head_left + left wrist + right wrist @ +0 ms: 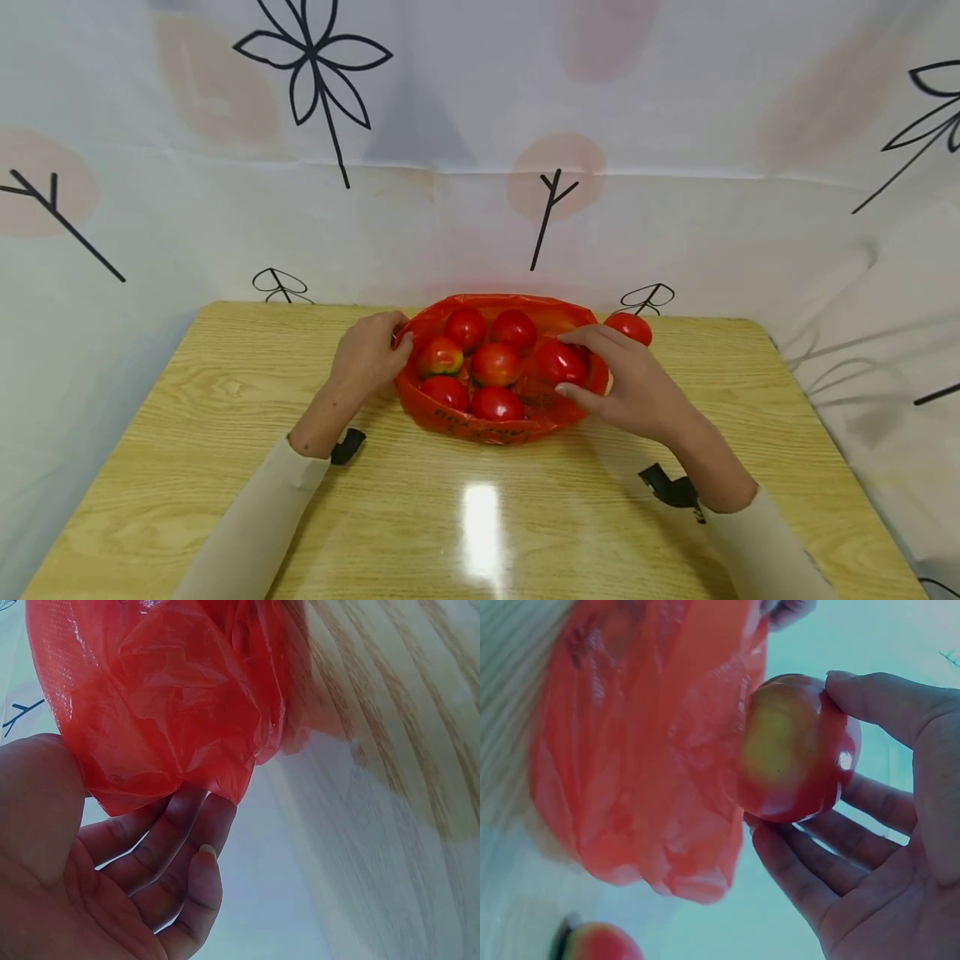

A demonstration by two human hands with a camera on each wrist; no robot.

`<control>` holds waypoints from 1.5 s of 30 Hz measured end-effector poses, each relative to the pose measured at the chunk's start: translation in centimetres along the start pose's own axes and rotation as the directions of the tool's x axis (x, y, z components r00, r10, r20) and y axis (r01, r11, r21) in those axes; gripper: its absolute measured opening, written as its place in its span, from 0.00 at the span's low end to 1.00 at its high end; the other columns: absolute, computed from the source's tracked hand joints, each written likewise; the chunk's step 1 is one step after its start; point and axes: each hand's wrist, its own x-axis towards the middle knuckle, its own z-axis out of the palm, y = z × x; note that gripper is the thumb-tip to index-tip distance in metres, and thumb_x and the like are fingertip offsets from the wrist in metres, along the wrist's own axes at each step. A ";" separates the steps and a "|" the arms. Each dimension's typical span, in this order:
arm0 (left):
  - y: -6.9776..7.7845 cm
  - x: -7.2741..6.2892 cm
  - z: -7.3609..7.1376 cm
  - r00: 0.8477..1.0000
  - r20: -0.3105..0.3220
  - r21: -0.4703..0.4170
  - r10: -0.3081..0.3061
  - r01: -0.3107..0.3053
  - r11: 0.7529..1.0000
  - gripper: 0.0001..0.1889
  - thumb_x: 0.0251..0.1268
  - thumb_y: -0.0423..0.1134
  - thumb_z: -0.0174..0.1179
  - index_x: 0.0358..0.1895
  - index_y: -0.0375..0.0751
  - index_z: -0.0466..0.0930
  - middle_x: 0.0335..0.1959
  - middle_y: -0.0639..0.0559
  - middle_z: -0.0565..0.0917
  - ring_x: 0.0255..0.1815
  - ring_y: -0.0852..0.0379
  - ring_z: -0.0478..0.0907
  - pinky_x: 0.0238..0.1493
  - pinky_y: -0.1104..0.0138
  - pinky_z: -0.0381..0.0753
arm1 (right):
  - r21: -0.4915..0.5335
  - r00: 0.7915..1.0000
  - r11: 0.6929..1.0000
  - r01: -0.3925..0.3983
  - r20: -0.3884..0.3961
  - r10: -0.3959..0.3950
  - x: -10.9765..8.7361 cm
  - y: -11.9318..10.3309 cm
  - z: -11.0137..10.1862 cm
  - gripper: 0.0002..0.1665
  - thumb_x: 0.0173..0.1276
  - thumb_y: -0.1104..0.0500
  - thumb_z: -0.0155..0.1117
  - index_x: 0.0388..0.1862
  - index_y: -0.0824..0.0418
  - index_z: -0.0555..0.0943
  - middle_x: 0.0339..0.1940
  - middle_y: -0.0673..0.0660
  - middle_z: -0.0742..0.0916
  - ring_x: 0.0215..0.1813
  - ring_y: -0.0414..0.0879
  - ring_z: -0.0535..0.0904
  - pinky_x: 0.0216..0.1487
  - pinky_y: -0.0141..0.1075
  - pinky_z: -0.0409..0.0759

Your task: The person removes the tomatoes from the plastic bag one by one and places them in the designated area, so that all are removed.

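Observation:
A red plastic bag (480,429) lies wide-mouthed on the table, with several red apples (496,364) inside. My left hand (371,354) holds the bag's left rim between thumb and fingers, and the fingertips go behind the film in the left wrist view. Over the right side of the opening, my right hand (637,379) grips one shiny apple (799,750) between thumb and fingers. Its yellow patch faces the camera in the right wrist view. Another apple (628,328) sits outside the bag, just beyond the right hand.
The wooden table (225,400) reaches back to a pale wall cloth (450,217) with line-drawn flowers. Dark straps (670,486) show under both wrists. A bright reflection lies on the table's front middle.

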 end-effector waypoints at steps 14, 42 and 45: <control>-0.1 -0.1 0.0 1.000 0.003 -0.013 0.000 0.000 1.000 0.12 0.74 0.40 0.61 0.52 0.36 0.85 0.33 0.47 0.84 0.30 0.50 0.76 0.29 0.63 0.78 | -0.003 0.998 1.000 0.021 -0.066 -0.022 -0.4 0.3 -1.6 0.34 0.59 0.59 0.84 0.64 0.58 0.81 0.56 0.49 0.86 0.56 0.45 0.83 0.51 0.50 0.88; -0.3 -0.1 0.0 1.000 0.006 -0.001 -0.006 0.006 1.000 0.12 0.74 0.40 0.62 0.51 0.37 0.85 0.33 0.48 0.84 0.30 0.50 0.77 0.30 0.63 0.79 | -0.076 0.986 0.997 -0.022 -0.168 0.009 -1.4 3.4 -4.5 0.36 0.55 0.65 0.85 0.63 0.65 0.81 0.56 0.57 0.88 0.51 0.49 0.84 0.53 0.14 0.71; -0.3 -0.1 -0.1 1.000 0.003 -0.003 -0.005 0.005 1.000 0.12 0.74 0.40 0.61 0.51 0.37 0.85 0.34 0.47 0.85 0.31 0.50 0.77 0.30 0.63 0.79 | -0.065 0.984 0.997 -0.035 -0.179 0.023 -1.5 3.8 -4.8 0.36 0.55 0.66 0.85 0.63 0.66 0.81 0.54 0.57 0.88 0.51 0.51 0.85 0.54 0.13 0.70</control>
